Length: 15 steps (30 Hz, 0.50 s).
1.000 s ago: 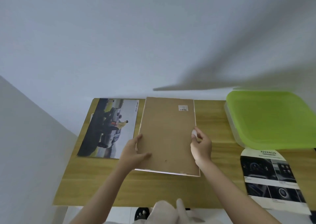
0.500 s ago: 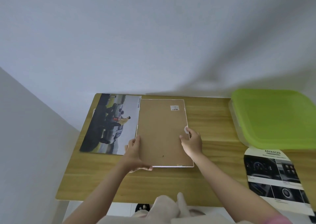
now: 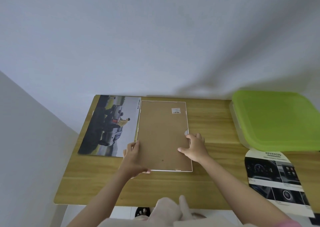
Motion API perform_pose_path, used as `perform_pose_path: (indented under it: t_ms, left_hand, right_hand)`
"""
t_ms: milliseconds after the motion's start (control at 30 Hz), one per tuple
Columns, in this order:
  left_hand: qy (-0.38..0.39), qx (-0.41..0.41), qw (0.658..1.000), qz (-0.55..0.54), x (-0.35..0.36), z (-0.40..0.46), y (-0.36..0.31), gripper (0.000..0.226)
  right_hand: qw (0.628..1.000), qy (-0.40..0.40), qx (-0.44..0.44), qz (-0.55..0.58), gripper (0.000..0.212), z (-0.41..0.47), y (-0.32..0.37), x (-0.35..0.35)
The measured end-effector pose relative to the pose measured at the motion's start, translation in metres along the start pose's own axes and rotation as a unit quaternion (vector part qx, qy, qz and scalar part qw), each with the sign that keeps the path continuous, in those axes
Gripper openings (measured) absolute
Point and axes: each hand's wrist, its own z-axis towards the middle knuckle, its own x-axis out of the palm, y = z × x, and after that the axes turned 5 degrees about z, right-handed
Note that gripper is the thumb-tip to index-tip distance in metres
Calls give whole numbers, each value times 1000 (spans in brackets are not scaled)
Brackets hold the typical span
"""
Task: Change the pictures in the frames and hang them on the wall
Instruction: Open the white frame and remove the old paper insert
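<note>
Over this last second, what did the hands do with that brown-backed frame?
The frame, tilted up a second ago, now lies flat, face down on the table. The left hand grips its near-left corner; the right hand rests on its right edge. The truck poster, green-lidded box and brochure kept their places.

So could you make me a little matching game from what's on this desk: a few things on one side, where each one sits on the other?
Things:
1. truck poster
2. picture frame
3. green lid
4. car brochure

Places:
A. table's far right corner
B. face down between both hands
C. near right, overhanging the table edge
D. far left, flat on the table

Pairs: 1-D, 2-B, 3-A, 4-C
</note>
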Motion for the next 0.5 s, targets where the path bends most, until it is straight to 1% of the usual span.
perform_pose_path:
  t_ms: [167, 400, 500]
  left_hand:
    - [-23, -1, 1000, -17, 5, -6, 1, 124]
    - [-20, -3, 1000, -18, 3, -6, 1, 128]
    - [-27, -6, 999, -37, 4, -6, 1, 129]
  right_hand:
    - [1000, -4, 0, 24, 70, 3, 10, -2]
    - [998, 1, 20, 65, 75, 0, 17, -13]
    - [993, 4, 29, 113, 74, -2, 17, -16]
